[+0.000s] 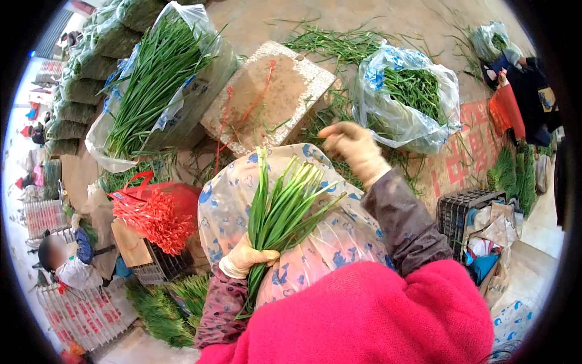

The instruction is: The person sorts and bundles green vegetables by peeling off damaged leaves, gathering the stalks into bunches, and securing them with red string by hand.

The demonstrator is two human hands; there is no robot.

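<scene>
My left hand [250, 258], in a pale glove, is closed round a bunch of long green stalks [279, 203] with whitish ends pointing up. The bunch lies over a plastic apron with blue prints [339, 242] on my lap. My right hand [354, 148], also gloved and slightly blurred, is raised beyond the apron's edge with its fingers bent; whether they hold anything is too blurred to tell. It is nearest to a clear plastic bag [403, 142] of loose greens [415, 91]. A speckled board [273, 88] with red ties on it lies ahead.
At the left stand a big open bag of stalks [157, 85] and a red bag with a bundle of red ties [151, 215]. Black crates [458, 218] are at both sides. A person [73, 261] sits far left; another person's dark clothing [530, 100] shows at right.
</scene>
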